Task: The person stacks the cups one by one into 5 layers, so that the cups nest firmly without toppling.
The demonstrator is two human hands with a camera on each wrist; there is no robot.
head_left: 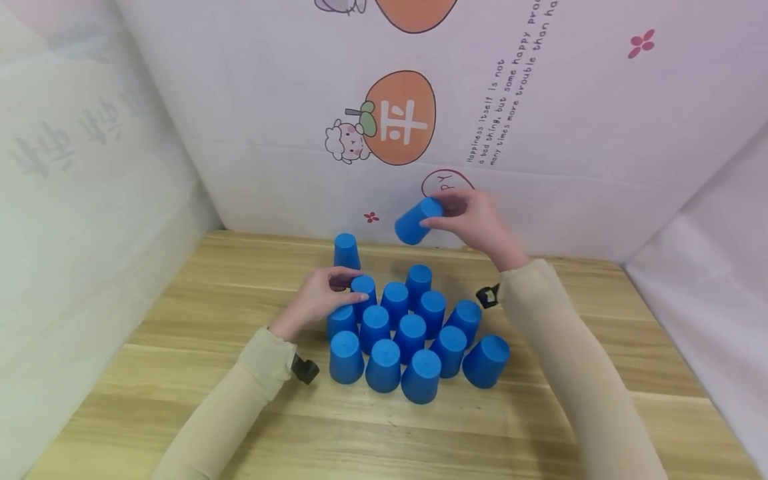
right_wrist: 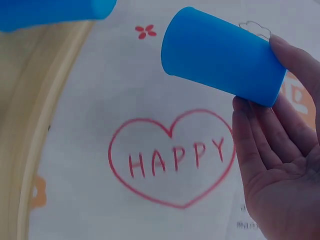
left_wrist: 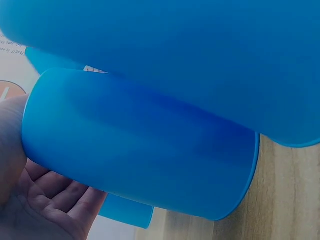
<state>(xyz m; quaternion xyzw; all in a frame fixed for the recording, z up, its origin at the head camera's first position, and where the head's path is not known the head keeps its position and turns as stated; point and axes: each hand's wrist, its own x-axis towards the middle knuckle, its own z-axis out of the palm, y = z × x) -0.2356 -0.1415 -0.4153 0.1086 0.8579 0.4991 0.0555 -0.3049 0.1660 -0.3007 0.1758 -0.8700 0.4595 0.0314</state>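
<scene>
My right hand (head_left: 477,220) pinches a blue plastic cup (head_left: 411,225) near its narrow base, raised above the table's back edge and tilted. In the right wrist view that cup (right_wrist: 222,55) sits between thumb and fingers, its wide rim pointing away from the palm. Lower down, my left hand (head_left: 318,293) grips an upside-down blue cup (head_left: 364,287) at the left of a cluster. The left wrist view has this cup (left_wrist: 140,140) large in front of the fingers (left_wrist: 60,195), with another cup (left_wrist: 200,55) close beside it.
Several more upside-down blue cups stand in close rows, among them a front cup (head_left: 421,380) and a right-end cup (head_left: 486,362). A lone cup (head_left: 345,251) is behind the left hand. The wooden table (head_left: 198,333) meets a printed white backdrop (head_left: 270,133).
</scene>
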